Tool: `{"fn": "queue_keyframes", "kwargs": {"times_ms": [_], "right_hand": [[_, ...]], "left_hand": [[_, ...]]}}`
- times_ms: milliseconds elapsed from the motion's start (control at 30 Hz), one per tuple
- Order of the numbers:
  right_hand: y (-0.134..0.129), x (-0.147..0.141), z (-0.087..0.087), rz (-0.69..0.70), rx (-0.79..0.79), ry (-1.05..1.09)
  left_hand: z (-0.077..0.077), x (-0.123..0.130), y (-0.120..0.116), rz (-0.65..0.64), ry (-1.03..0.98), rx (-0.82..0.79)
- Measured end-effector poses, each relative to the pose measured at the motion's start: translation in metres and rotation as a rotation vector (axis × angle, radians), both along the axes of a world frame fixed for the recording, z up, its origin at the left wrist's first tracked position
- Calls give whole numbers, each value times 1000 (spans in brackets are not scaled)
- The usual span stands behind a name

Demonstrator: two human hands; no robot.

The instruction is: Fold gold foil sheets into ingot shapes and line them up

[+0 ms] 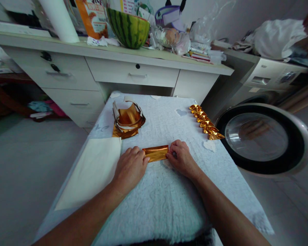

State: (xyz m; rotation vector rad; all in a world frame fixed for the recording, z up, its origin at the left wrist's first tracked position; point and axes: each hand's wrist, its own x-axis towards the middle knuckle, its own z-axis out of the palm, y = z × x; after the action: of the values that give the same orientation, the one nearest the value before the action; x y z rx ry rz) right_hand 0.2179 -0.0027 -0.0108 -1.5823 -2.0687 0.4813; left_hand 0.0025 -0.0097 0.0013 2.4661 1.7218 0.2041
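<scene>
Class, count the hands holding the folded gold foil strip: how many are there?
2: the left hand at the left end of the folded gold foil strip, the right hand at its right end.

Hands [130, 167] partly hide the gold strip [156, 154] — white roll [59, 20] cropped above.

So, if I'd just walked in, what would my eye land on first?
Probably the shiny gold strip, its ends held by the left hand and right hand at the cloth-covered table. Next, the row of folded gold pieces near the table's right edge, beside the open round door. Then the cut watermelon on the counter behind.
</scene>
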Motion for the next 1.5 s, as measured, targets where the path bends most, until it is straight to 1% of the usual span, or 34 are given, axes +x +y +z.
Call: {"fn": "queue_keyframes", "kwargs": {"times_ms": [167,367,667,833,1000,1233,1367,1433,1500], "right_hand": [[-1,0,3,28,-10,-13],[-2,1,4,58,-12,-49],[-1,-1,2,16,-36,-49],[-1,-1,4,11,-38,-41],[0,-1,2,8,-37,-44],[0,-1,-1,-30,-19,-54],[-1,-2,-2,-29,-5,-46],[-2,-2,-3,-28,0,-47],[-2,-2,-4,-24,10,-47]], "left_hand": [[-2,0,0,-11,-4,23],[1,2,1,-2,-16,0],[0,0,0,-10,-21,-3],[0,-1,1,-17,-49,-16],[1,0,1,-13,-70,-20],[1,-2,-1,-8,-151,1],[-4,-1,-2,-87,-149,85],[-7,-1,-3,-174,-136,132],[-8,-1,-5,-278,-123,147]]}}
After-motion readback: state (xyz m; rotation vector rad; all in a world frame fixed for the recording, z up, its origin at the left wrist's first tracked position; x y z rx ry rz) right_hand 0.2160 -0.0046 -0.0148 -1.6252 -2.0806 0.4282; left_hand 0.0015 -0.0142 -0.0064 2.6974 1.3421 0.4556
